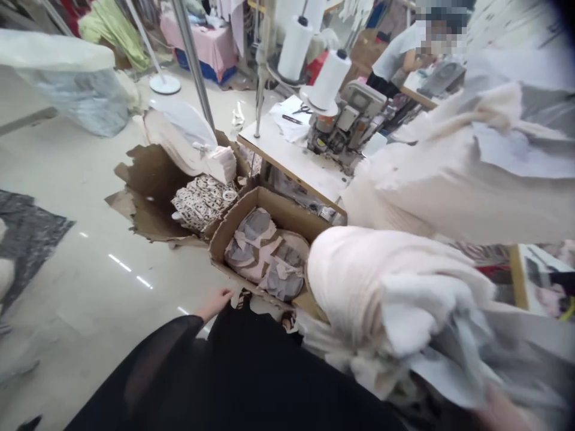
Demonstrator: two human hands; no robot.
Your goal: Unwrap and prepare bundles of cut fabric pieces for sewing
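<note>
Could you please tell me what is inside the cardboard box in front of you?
The cardboard box holds pink and grey fabric pieces. A pale bundle overhangs its right corner, hiding that part, and the box's bottom is covered by the fabric.

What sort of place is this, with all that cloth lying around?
It looks like a garment sewing workshop: there's an industrial sewing machine with large thread cones, a cardboard box of cut fabric pieces, and a co-worker at another workstation.
</note>
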